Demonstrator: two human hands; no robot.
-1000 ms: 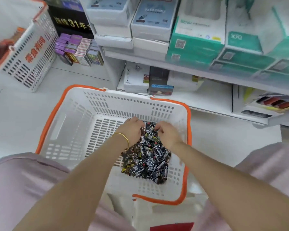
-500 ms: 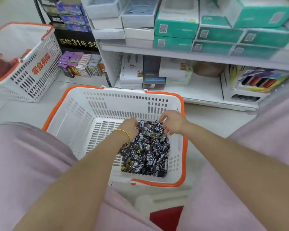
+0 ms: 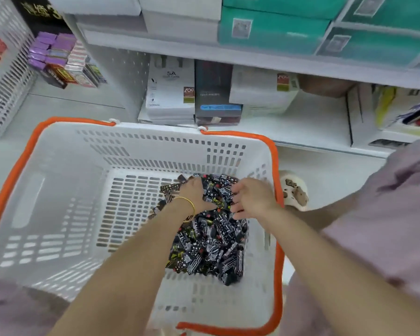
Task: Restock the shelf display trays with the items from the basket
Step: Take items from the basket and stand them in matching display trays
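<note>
Shop floor, head view: a white shelf [image 3: 313,122] stands behind a white, orange-rimmed basket [image 3: 131,151]. Black patterned packets [image 3: 211,248] lie heaped in the basket's right side. Left hand [image 3: 192,192] digs into the heap with its fingers hidden, so its grip cannot be determined. Right hand [image 3: 252,197] curls its fingers round packets at the heap's top.

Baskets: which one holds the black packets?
The orange-rimmed basket in front, where the left hand and right hand dig into the packets. The other basket, at far left, shows only a white side with red lettering.
</note>
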